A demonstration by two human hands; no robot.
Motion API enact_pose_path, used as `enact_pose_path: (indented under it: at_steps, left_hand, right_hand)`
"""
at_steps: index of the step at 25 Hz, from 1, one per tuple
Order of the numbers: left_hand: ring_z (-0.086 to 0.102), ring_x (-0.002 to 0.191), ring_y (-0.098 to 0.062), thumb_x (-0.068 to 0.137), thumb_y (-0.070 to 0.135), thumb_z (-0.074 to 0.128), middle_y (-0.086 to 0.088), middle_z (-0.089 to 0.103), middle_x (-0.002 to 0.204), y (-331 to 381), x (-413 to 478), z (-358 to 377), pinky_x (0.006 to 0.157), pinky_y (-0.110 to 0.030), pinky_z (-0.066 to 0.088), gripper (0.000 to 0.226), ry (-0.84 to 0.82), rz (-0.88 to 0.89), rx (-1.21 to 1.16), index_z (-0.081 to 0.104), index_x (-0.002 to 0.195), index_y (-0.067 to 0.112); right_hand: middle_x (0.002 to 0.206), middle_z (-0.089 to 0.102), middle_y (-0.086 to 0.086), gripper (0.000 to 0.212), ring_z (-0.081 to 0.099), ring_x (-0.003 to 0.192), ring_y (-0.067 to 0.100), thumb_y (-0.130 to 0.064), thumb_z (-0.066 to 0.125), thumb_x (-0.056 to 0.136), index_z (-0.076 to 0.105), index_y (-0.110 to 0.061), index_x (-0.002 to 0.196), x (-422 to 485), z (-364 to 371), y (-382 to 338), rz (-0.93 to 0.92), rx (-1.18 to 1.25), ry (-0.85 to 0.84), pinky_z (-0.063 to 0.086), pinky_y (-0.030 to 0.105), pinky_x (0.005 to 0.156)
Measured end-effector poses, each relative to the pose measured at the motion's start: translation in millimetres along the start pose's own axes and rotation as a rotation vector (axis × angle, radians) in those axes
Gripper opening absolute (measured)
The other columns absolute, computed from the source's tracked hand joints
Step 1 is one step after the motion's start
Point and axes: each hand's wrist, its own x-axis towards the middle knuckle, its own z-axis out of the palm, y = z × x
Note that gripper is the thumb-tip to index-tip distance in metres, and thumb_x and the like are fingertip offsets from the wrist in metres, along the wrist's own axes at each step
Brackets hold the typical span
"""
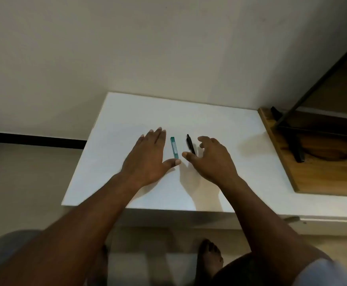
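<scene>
A slim green box (174, 147) lies on the white table (220, 131), pointing away from me. Just to its right lies a black pen (190, 144), nearly parallel to it. My left hand (150, 157) lies flat to the left of the box with fingers straight, its thumb tip close to the box's near end. My right hand (211, 159) hovers to the right of the pen with fingers loosely curled, holding nothing; its thumb tip is near the pen's near end.
A wooden surface (323, 172) adjoins the table on the right, bearing a dark metal frame (312, 124) and a black bar (297, 149). A plain wall rises behind the table. My bare foot (208, 259) stands on the floor below the table's front edge.
</scene>
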Motion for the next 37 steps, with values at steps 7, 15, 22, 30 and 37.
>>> enact_pose_path:
  at_steps: [7,15,22,30,37]
  left_hand:
    - [0.034,0.149,-0.022,0.093,0.056,0.059,-0.001,0.037,0.163,7.1,6.2,4.8,0.12,-0.037,0.03,0.077,0.214,-0.029,-0.248,0.033,0.157,0.02]
    - [0.059,0.117,-0.016,0.093,0.053,0.062,0.004,0.069,0.129,19.5,-1.0,13.2,0.094,-0.028,0.048,0.049,0.331,-0.112,-0.405,0.063,0.133,0.025]
    - [0.07,0.074,-0.007,0.097,0.044,0.061,0.009,0.076,0.076,23.9,-0.1,-2.5,0.069,-0.025,0.054,0.025,0.287,-0.218,-0.74,0.079,0.095,0.025]
    - [0.065,0.068,-0.008,0.098,0.044,0.061,0.011,0.074,0.077,23.1,-2.4,-5.2,0.065,-0.027,0.051,0.026,0.29,-0.052,-0.551,0.08,0.102,0.026]
    - [0.071,0.085,-0.015,0.098,0.041,0.062,0.004,0.08,0.099,24.7,-3.9,-6.6,0.08,-0.041,0.06,0.028,0.366,0.052,-0.536,0.076,0.118,0.027]
  right_hand:
    - [0.101,0.076,0.004,0.038,0.07,0.099,0.027,-0.033,0.072,0.095,0.066,-0.013,0.125,12.2,12.4,6.3,0.054,-0.001,-0.069,0.057,0.04,0.087]
    - [0.091,0.08,-0.003,0.037,0.078,0.084,0.015,-0.026,0.078,0.092,0.071,-0.021,0.129,-0.4,10.1,-9.0,0.118,0.527,-0.032,0.064,0.04,0.089]
    - [0.083,0.082,-0.003,0.014,0.078,0.078,0.01,-0.019,0.079,0.093,0.076,-0.024,0.106,-14.2,-2.8,-26.9,0.017,0.727,-0.136,0.063,0.032,0.079]
    - [0.092,0.082,0.0,0.014,0.079,0.079,0.014,-0.03,0.073,0.099,0.078,-0.018,0.1,-3.8,-25.7,-19.9,0.122,0.959,0.041,0.061,0.033,0.076]
    - [0.085,0.08,0.003,0.021,0.078,0.078,0.02,-0.031,0.074,0.098,0.077,-0.011,0.094,-2.2,-32.5,-19.0,0.154,1.063,0.074,0.061,0.029,0.072]
